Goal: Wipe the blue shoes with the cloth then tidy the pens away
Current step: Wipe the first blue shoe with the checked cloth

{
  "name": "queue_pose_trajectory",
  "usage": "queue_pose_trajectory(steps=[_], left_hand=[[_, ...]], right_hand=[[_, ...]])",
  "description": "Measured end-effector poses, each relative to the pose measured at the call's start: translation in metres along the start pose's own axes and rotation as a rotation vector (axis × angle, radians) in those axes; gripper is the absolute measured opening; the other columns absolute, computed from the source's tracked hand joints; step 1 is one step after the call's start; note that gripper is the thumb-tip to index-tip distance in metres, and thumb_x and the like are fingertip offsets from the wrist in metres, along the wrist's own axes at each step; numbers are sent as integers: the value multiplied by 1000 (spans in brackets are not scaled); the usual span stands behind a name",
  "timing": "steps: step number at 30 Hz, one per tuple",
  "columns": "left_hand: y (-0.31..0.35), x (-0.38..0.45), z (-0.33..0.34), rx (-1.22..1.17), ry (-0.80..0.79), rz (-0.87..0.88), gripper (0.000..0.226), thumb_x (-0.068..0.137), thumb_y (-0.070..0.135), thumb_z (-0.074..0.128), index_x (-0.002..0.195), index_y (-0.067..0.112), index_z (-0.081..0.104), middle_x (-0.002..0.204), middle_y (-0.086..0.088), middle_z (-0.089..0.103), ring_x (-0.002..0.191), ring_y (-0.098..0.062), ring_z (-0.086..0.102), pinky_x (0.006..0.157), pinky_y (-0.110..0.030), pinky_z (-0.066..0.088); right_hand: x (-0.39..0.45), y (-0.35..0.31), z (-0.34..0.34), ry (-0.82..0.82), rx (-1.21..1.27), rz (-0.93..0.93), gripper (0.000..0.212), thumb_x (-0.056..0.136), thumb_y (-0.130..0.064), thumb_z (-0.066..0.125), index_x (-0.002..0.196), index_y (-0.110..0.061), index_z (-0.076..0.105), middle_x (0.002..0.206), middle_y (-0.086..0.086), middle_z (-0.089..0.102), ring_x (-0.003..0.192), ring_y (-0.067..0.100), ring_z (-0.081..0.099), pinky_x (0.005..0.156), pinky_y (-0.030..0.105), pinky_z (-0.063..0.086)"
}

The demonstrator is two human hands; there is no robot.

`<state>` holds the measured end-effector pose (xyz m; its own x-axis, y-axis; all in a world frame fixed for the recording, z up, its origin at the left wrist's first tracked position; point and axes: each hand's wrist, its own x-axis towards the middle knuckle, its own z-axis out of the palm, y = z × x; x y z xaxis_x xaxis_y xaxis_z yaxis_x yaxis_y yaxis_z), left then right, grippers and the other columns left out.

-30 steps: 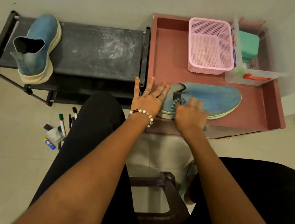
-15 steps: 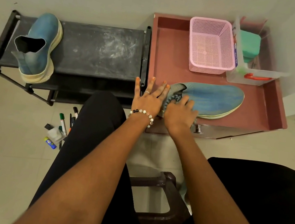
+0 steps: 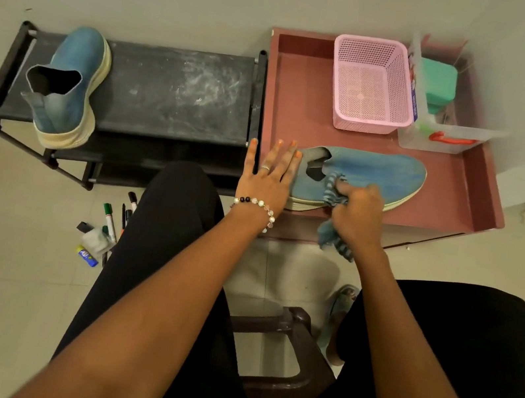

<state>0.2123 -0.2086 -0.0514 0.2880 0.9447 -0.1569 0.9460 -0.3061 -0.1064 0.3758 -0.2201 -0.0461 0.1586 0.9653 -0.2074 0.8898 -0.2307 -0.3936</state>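
We cannot see most of the cloth: the right hand covers its middle, so only a striped fold above the knuckles and a tail hanging below the wrist show. The near side of the blue shoe under that hand is hidden as well, and its heel is partly screened by the left hand. The pens lie on the floor beside our left leg; the leg cuts several of them off, so we cannot count them. A small white item and a blue-and-yellow item among them are too small to identify. The contents of the clear box are hard to make out beyond a green block and a red handle.

The right hand's fingers are curled around the cloth and press it onto the shoe's upper, just beside the opening. The cloth lies between those fingers and the shoe. The left hand lies flat with fingers straight and spread. Its fingertips touch the heel end of the shoe, and its outer fingers reach over the rim of the red tray.

This shoe lies on its side in the tray, toe pointing to our right. The second blue shoe stands upright on the black rack, well apart from both hands. A pink basket stands at the far end of the tray, next to the clear box.
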Motion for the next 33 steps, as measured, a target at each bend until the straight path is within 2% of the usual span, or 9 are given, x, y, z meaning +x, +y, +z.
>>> queue_pose_trajectory(steps=[3, 7, 9, 11, 14, 16, 19, 24, 33], left_hand=[[9, -8, -9, 26, 31, 49, 58, 94, 7, 8, 150, 3, -5, 159, -14, -9, 146, -25, -13, 105, -60, -18], [26, -11, -6, 13, 222, 136, 60, 92, 10, 4, 147, -2, 24, 154, -20, 20, 146, -28, 13, 111, -58, -3], [35, -14, -2, 10, 180, 196, 57, 94, 11, 4, 148, -4, 17, 156, -20, 15, 147, -28, 8, 113, -55, -5], [37, -19, 5, -5, 4, 163, 57, 95, 14, -1, 149, -2, 1, 158, -17, 0, 147, -26, -6, 112, -52, -12], [37, -23, 18, 0, -38, 79, 62, 88, 15, -8, 149, 2, -9, 158, -11, -12, 146, -23, -13, 113, -48, -14], [41, -24, 26, -12, -13, 55, 60, 91, 14, -2, 149, 2, -7, 158, -13, -10, 146, -24, -10, 114, -45, -10], [44, -23, 27, -39, 62, 22, 63, 89, 10, 3, 150, 0, 7, 158, -16, 4, 147, -26, 3, 117, -41, 0], [41, -20, 15, -78, -75, 58, 63, 87, 14, -5, 149, -2, -6, 158, -18, -9, 147, -27, -9, 117, -41, -9], [41, -22, 14, -59, -97, 69, 59, 96, 11, 14, 147, -2, -14, 157, -17, -15, 146, -27, -13, 117, -40, -10]], right_hand=[[-6, 20, -13, 86, 146, 87, 54, 76, 2, 45, 123, -18, 63, 108, 20, 55, 93, 33, 47, 84, 34, 42], [-7, 34, -35, 157, 84, 87, 57, 74, 0, 51, 127, -19, 60, 112, 21, 52, 101, 39, 50, 89, 38, 44], [-10, 29, -34, 130, 74, -28, 56, 74, 2, 54, 126, -17, 60, 110, 20, 47, 100, 38, 49, 89, 38, 45], [-16, 17, -22, 19, -17, -140, 54, 77, -2, 58, 128, -19, 59, 111, 17, 42, 101, 36, 48, 87, 38, 47], [-22, -1, 3, -140, -306, -113, 51, 87, -17, 55, 136, -28, 43, 128, 16, 33, 115, 35, 39, 89, 44, 45], [-22, -8, 11, -139, -389, -57, 47, 92, -20, 48, 138, -28, 39, 133, 18, 30, 119, 37, 36, 91, 48, 45], [-12, -15, 7, -155, -437, -61, 36, 96, -19, 42, 131, -23, 47, 133, 19, 30, 119, 37, 35, 91, 48, 45], [13, -29, -3, -236, -497, -80, 31, 98, -24, 42, 126, -23, 54, 135, 14, 31, 126, 34, 31, 96, 47, 38], [-7, -17, -14, -282, -588, -73, 32, 95, -22, 43, 125, -23, 55, 135, 15, 32, 125, 34, 33, 93, 45, 40]])
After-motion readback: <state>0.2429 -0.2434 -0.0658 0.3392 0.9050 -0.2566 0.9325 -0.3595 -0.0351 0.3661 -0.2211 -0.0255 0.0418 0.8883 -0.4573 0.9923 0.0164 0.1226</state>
